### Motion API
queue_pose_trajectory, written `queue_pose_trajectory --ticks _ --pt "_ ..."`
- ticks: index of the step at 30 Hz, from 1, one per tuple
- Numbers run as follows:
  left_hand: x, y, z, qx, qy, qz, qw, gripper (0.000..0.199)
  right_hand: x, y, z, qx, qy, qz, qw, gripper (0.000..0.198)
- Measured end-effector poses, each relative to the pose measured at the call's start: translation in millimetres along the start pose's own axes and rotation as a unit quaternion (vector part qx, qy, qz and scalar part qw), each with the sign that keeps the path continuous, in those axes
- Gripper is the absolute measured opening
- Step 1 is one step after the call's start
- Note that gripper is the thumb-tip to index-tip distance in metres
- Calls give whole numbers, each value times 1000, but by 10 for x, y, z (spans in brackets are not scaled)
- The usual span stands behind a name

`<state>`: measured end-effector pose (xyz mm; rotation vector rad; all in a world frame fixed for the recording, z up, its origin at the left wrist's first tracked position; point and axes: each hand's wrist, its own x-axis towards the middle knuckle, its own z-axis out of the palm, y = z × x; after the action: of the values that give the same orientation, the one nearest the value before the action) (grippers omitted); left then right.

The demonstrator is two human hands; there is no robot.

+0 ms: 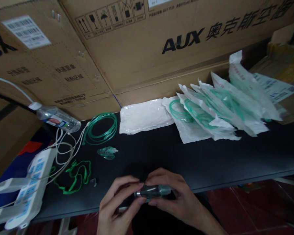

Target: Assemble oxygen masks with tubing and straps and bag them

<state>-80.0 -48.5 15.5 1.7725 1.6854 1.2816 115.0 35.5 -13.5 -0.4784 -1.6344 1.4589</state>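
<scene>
Fingers of both hands pinch one small translucent greenish connector piece, which lies crosswise between them just over the near edge of the black table, its long axis running left to right. From the left hand the piece lies to the right, caught at its darker, narrower end between thumb and forefinger; from the right hand it lies to the left, with the fingertips wrapped over its wider, clearer end. Both hands grasp it, neither nearer than the other. By size, the rest runs so: big cardboard cartons stand along the far edge, printed "AUX" in bold black letters beside Chinese characters, with a row of handling pictograms and a white barcode label whose print is too small to read. A row of sealed white pouches, each showing green tubing through its clear face, leans overlapping toward the far right corner; the print on them is blurred. One flat white pouch lies just left of them. A white power strip hangs over the left edge, with a plastic bottle bearing a red and blue label beyond it. A loose coil of green tubing lies beside the bottle, a green elastic strap nearer the near-left corner, and a small clear green fitting between them.
</scene>
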Motion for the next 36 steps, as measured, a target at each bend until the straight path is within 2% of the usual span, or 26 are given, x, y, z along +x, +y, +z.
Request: queue_pose_trajectory --ticks 2,4,7,9,14,17,19,21,23,26,29,33,36 --pt "-37 16 45 -18 25 -44 999 12 -8 -20 6 -17 -1 -18 1000 38" --pt "-65 50 117 -68 72 -117 988 18 -19 -30 12 -25 -5 -27 999 42" --pt "-86 111 236 -153 149 -239 947 37 -49 -16 10 -32 -11 -29 999 50" --pt "-90 142 292 -188 156 -276 930 42 -74 4 2 -36 -19 -24 999 55" --pt "-87 202 307 -217 104 -289 926 38 -125 -17 -37 -47 -29 10 998 52" --pt "-67 237 257 -196 56 -280 938 29 -155 -98 -53 -8 -20 100 995 48" --pt "-46 248 213 -176 37 -272 945 25 -166 -161 -53 38 11 178 983 52" --pt "-28 243 168 -156 19 -263 952 23 -159 -217 -47 60 53 239 968 41" --pt "-16 223 131 -141 -1 -252 957 22 -133 -262 -43 58 70 277 957 27" --pt "-21 192 124 -152 -23 -251 956 20 -90 -299 -44 69 74 295 950 23" --pt "-43 196 208 -201 21 -313 928 28 -76 -298 -36 94 90 301 945 26" --pt "-68 237 395 -278 129 -416 856 45 -98 -271 25 106 95 292 946 16" --pt "-73 254 481 -312 132 -443 830 48 -114 -249 93 94 117 290 945 14"
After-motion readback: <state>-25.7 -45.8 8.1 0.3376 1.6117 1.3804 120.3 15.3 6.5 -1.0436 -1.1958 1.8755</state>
